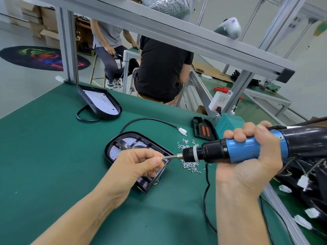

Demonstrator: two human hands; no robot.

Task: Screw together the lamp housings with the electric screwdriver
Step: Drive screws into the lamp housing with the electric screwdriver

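Observation:
A black lamp housing (pixel 123 144) with a pale LED board inside lies on the green mat at the centre. My left hand (pixel 139 165) hovers over its right part and pinches a small screw (pixel 161 158) against the bit tip. My right hand (pixel 247 156) grips the blue and black electric screwdriver (pixel 235 151), held level and pointing left, its bit (pixel 170 157) meeting the screw. A heap of loose silver screws (pixel 189 163) lies just right of the housing.
A second housing (pixel 99 101) with a looped cable lies at the back left. A black part with orange strips (pixel 203 129) and a teal power box (pixel 228 123) sit behind the screws. Black housings and cables (pixel 307 174) pile at the right. Two people sit beyond the bench.

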